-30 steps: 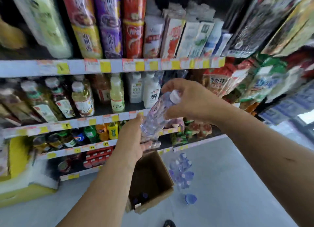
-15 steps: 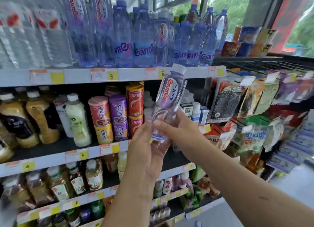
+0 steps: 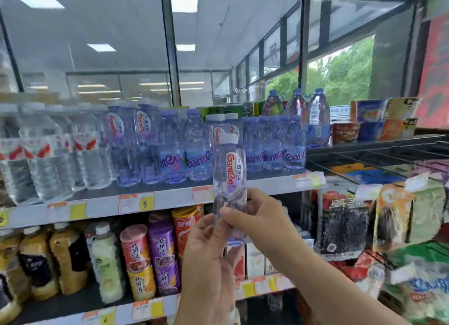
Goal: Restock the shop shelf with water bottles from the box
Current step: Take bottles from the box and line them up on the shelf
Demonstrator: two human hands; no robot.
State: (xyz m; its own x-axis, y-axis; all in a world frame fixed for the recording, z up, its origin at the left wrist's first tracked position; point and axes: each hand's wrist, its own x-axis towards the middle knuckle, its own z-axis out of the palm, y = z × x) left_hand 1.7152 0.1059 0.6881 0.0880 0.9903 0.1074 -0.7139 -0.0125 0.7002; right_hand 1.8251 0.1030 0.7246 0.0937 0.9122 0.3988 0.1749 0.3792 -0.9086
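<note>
Water bottle [image 3: 229, 174], upright and white-capped, is held low down in the right hand [image 3: 257, 217], thumb and fingers curled round it; the left hand [image 3: 206, 251] holds its base from 7 o'clock. Just behind, the top shelf [image 3: 170, 202] has a bare front strip before the rows of bottles [image 3: 170, 149]. The shelf ends at 3 o'clock; windows [image 3: 109, 57] at 12.

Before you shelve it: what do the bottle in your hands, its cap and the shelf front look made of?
Bottle: clear, glossy, seemingly thin plastic; one can see through its wall. Cap: opaque white, probably plastic, with a dull sheen. Shelf front: smooth pale grey, painted metal or plastic; the blur leaves that open.
</note>
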